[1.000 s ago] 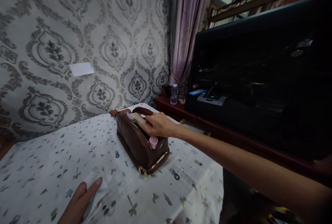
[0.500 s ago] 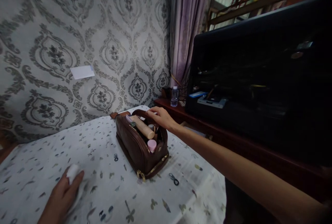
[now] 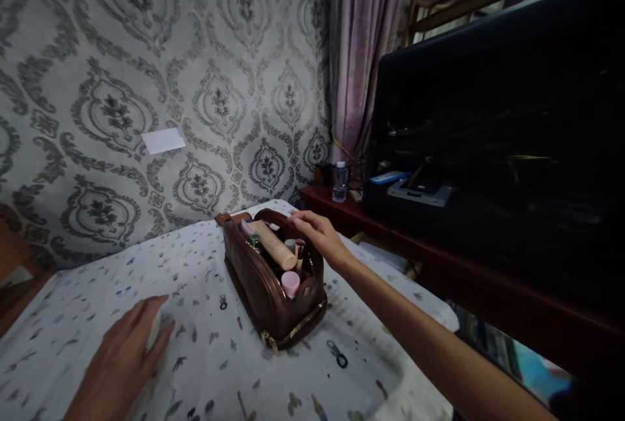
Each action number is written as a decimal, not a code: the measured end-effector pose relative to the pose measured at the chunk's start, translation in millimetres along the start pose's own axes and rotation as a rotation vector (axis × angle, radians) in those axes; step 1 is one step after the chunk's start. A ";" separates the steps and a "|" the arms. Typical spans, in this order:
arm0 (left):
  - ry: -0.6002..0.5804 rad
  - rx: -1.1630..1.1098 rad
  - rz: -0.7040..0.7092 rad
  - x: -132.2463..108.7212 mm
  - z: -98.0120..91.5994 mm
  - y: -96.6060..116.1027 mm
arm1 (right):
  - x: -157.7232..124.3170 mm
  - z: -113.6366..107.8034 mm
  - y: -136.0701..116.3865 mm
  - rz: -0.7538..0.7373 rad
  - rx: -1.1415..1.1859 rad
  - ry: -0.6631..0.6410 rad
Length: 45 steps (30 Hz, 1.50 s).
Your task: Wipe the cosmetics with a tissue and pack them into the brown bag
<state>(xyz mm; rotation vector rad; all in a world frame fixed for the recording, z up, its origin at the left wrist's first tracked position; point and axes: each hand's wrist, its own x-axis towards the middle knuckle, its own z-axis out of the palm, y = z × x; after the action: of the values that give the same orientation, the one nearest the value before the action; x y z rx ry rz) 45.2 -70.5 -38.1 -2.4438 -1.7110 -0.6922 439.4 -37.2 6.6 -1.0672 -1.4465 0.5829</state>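
Observation:
A brown leather-like cosmetic bag (image 3: 256,294) stands on the patterned cloth with its top unzipped. Inside lie a beige tube (image 3: 273,244), a pink-capped container (image 3: 290,284) and several other small cosmetics. My right hand (image 3: 319,235) is at the bag's far right rim, fingertips pinching the edge of the opening. To the bag's left, my left hand (image 3: 124,349) hovers low over the cloth, closed around a small white object (image 3: 154,331). Most of that object is hidden between thumb and fingers, so its kind does not show.
The white cloth (image 3: 205,356) with small printed motifs covers the table. A clear water bottle (image 3: 340,182) stands on a dark red wooden cabinet (image 3: 359,211) beside a large black screen (image 3: 488,115). Behind are a patterned wall (image 3: 219,37) and a purple curtain (image 3: 359,37).
My left hand has moved up and right, nearer the bag, and turned so its back covers more of the white object. My right hand stays at the bag's rim. The view has shifted slightly.

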 end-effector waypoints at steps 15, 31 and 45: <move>0.126 -0.395 0.382 48.1 1.1 136.7 | 6.3 7.4 -5.5 -0.111 -0.485 -0.038; -0.219 -0.151 0.538 117.7 -30.5 179.6 | -2.0 -1.0 0.3 -0.231 -0.550 -0.135; -0.427 -0.021 0.623 127.0 -23.6 210.5 | 4.8 2.0 1.9 -0.201 -0.638 -0.143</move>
<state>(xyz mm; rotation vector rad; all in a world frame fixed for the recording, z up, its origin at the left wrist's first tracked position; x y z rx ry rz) 263.8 -45.8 74.1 -3.0482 -0.8973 -0.1185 438.5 -31.8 7.0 -1.3612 -1.9035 0.0406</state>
